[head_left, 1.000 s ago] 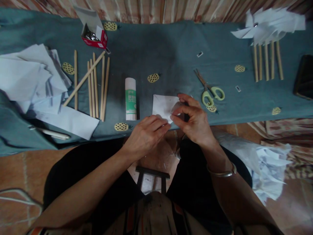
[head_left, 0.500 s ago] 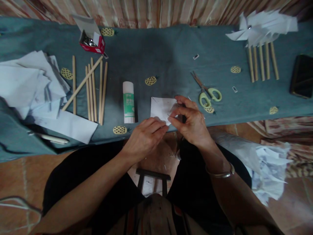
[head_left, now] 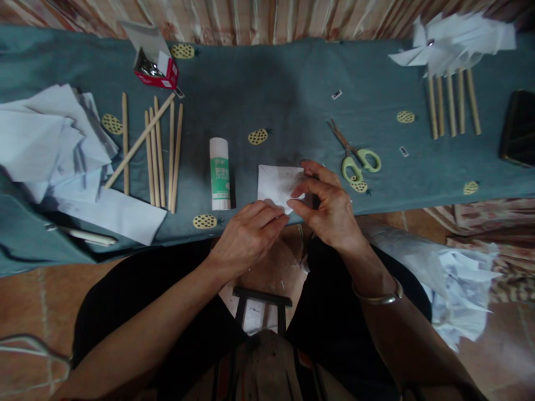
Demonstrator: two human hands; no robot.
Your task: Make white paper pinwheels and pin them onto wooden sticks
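Note:
A small white sheet of paper [head_left: 273,184] lies at the table's near edge, with a crease line at its far left corner. My left hand [head_left: 246,236] is closed on the paper's near edge, its fingers held together. From the right, my right hand [head_left: 332,214] grips the paper's right part between curled fingers and thumb; its palm side is partly hidden. A glue stick [head_left: 220,178] with a green label lies left of the paper. To the right are scissors [head_left: 355,160] with light green handles, their blades slightly apart.
Several wooden sticks [head_left: 152,156] and a stack of white paper [head_left: 37,139] lie at left. Behind them stands an open red box [head_left: 161,75] of shiny metal pieces. Paper pinwheels [head_left: 463,47] on sticks and a dark phone [head_left: 518,128] are at right. A bag of paper [head_left: 460,284] stands below.
My right thumb and index finger have shifted slightly on the paper, with a small gap now showing between their tips. My left hand stays nearly still.

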